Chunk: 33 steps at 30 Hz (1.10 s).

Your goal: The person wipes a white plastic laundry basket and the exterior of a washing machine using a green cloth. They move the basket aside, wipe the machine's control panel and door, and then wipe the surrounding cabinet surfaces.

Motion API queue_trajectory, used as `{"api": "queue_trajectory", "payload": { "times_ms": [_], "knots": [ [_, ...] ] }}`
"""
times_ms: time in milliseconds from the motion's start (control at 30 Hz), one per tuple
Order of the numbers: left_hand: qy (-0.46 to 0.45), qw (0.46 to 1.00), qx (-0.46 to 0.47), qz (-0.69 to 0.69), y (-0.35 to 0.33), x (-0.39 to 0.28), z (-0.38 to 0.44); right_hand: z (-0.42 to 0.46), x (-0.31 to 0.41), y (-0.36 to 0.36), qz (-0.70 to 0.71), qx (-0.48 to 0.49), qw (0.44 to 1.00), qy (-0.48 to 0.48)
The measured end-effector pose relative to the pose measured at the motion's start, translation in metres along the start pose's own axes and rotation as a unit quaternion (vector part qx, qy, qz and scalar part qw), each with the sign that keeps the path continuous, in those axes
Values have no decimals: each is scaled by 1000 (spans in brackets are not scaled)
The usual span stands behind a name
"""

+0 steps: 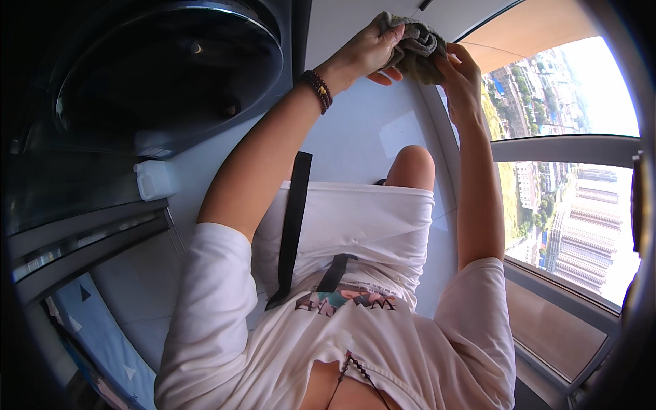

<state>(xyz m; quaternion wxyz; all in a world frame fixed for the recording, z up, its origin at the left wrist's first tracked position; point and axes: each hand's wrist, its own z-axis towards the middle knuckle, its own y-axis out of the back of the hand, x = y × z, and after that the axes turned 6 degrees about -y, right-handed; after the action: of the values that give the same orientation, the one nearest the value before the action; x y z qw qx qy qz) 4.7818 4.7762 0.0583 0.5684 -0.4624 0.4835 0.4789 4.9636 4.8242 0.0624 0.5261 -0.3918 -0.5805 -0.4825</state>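
A crumpled grey-green cloth (417, 41) is held up at the top of the view, between both hands. My left hand (371, 48), with a dark bead bracelet (319, 92) on its wrist, grips the cloth's left side, thumb on top. At the opposite side, the fingers of my right hand (461, 77) pinch the cloth's edge. Some fingertips on both hands are hidden behind the folds. Below the cloth is a pale tiled floor (353, 138).
To the left stands a dark washing machine with a round glossy door (169, 77). A white plastic jug (155, 180) sits beside it on the floor. A grey-framed window (564, 148) runs along the right, with buildings outside. A blue patterned fabric (102, 328) lies at lower left.
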Motion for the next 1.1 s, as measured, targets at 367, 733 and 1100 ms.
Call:
{"api": "queue_trajectory", "payload": {
  "times_ms": [367, 733, 1100],
  "knots": [
    [-38, 998, 43, -38, -42, 68, -6, -41, -25, 83, 8, -5, 1000, -23],
    [-81, 986, -2, 147, -63, -27, -41, -77, 7, 98, 56, 20, 998, 38],
    [-97, 908, -47, -406, -129, -41, -124, -165, 45, 134, 279, 92, 951, -96]
  ]
}}
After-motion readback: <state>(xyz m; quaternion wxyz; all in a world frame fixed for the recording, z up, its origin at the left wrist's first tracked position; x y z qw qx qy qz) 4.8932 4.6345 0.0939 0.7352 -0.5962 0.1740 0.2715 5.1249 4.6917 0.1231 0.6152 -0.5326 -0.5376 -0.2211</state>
